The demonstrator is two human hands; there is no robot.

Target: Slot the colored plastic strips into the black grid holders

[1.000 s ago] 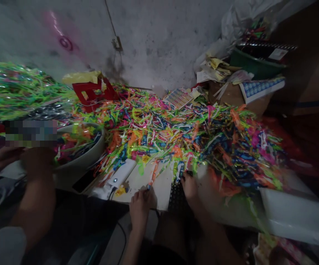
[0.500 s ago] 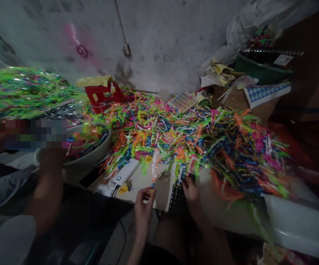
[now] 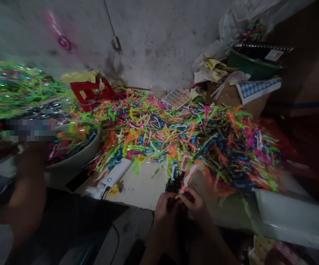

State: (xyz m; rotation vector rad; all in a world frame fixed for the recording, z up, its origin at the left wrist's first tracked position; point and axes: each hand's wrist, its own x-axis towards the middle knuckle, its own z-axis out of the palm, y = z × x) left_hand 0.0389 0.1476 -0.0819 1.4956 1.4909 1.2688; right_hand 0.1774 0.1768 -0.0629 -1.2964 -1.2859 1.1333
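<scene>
While the right hand's (image 3: pixel 194 203) grip is pinching an orange-and-white plastic piece (image 3: pixel 191 173) at the near edge of the surface (image 3: pixel 145 189), the left hand (image 3: pixel 162 207) is meeting its lower end, though whether that grip is closed I cannot tell. Just beyond, a tangled multicoloured heap (image 3: pixel 159 125) is crowding the surface, with a white device (image 3: pixel 118 172) lying to the left near a white basin (image 3: pixel 86 154). Farther back, a printed sheet (image 3: pixel 176 99) and a white label (image 3: pixel 274 55) are showing marks too small to read.
</scene>
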